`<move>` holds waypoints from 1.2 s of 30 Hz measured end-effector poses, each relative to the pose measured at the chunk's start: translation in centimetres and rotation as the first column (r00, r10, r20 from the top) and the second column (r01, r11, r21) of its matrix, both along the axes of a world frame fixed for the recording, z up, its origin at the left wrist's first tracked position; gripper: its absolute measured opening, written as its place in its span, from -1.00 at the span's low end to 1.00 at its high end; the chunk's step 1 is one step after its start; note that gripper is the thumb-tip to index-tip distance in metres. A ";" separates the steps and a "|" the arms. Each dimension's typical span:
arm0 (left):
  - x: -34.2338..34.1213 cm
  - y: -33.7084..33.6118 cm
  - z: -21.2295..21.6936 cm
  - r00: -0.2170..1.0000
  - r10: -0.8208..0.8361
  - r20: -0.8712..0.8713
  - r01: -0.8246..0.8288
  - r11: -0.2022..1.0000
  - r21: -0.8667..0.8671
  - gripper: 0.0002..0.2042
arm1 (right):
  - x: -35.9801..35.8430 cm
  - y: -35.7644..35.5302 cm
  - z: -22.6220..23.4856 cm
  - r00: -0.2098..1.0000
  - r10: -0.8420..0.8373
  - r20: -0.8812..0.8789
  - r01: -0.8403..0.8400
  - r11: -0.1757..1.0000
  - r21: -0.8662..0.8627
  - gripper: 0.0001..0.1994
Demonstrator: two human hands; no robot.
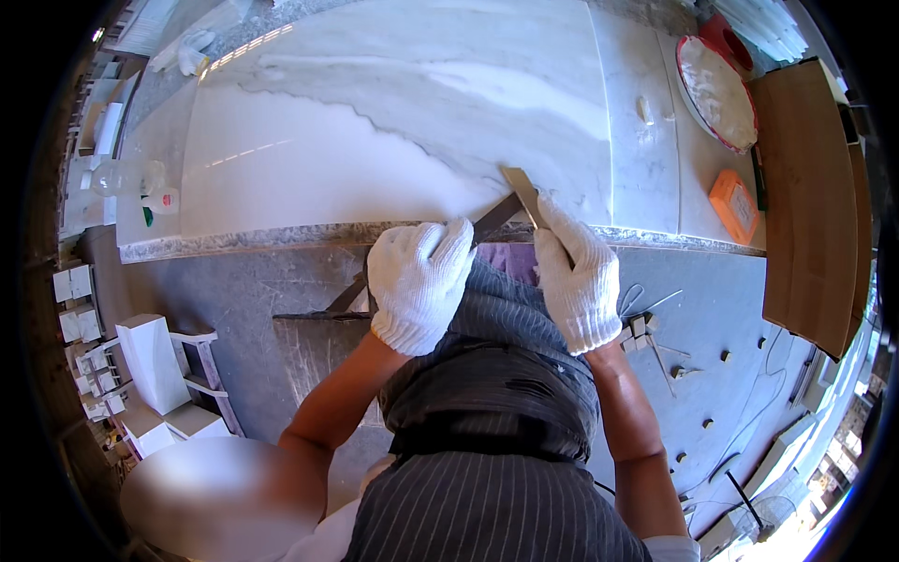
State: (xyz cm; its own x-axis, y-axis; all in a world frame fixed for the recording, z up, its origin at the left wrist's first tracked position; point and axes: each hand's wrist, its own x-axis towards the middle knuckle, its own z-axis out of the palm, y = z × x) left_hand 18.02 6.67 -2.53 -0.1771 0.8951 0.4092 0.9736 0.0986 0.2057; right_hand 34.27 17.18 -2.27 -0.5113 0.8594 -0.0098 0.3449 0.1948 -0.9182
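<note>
Both my hands wear white knitted gloves, above the near edge of a glossy white stone slab (309,169) with grey veins. My left hand (419,281) is closed around a dark flat metal strip (498,215), whose free end points up to the right over the slab edge. In my right hand (581,272) is a putty knife (526,195), its wide end raised towards the slab. The blade crosses close to the strip's end; whether they touch I cannot tell. My glove covers most of the knife's handle.
At the right lie a red-rimmed basin (716,94) of beige paste, an orange box (733,206) and a tall cardboard box (810,201). A clear plastic bottle (126,176) lies at the left. White stools or frames (154,361) stand on the floor; cables and small blocks (639,330) lie lower right.
</note>
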 end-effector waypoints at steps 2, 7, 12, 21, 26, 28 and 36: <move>0.1 0.2 0.1 1.000 -0.001 -0.001 0.001 1.000 0.009 -0.72 | 0.3 -0.7 1.2 0.972 0.177 0.155 -0.179 0.984 -0.002 -0.60; 0.0 0.3 -0.3 1.000 -0.010 -0.010 0.010 1.000 -0.011 -0.73 | 0.2 -1.2 1.0 0.996 0.086 -0.023 -0.086 0.996 0.009 -0.60; 0.4 -0.1 -0.2 0.999 0.039 0.016 -0.037 0.994 -0.100 -0.70 | 0.4 -2.3 1.2 0.987 0.155 0.051 -0.158 0.986 0.061 -0.66; 0.0 0.5 0.1 0.999 -0.028 -0.040 0.028 1.000 -0.001 -0.75 | 0.6 -1.3 1.3 0.982 0.180 0.056 -0.187 0.968 0.168 -0.63; -0.1 0.5 0.0 0.999 -0.025 -0.044 0.026 1.000 0.010 -0.75 | 0.3 -1.1 2.5 0.966 0.219 0.140 -0.238 0.963 0.130 -0.62; 0.1 0.4 0.1 1.000 -0.014 -0.022 0.014 1.000 0.000 -0.74 | 0.6 -1.8 1.1 0.977 0.200 0.071 -0.211 0.953 0.216 -0.62; 0.3 -0.2 -0.4 0.999 0.039 -0.009 -0.040 0.996 -0.082 -0.68 | 0.6 -0.7 2.6 0.940 0.276 0.200 -0.290 0.956 0.044 -0.64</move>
State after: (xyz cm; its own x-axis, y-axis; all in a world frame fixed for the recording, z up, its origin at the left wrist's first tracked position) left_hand 18.37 6.47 -2.95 -0.2105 0.9181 0.3357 0.9700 0.1534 0.1886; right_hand 34.88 16.53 0.36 -0.7281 0.6814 -0.0739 0.4320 0.3724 -0.8214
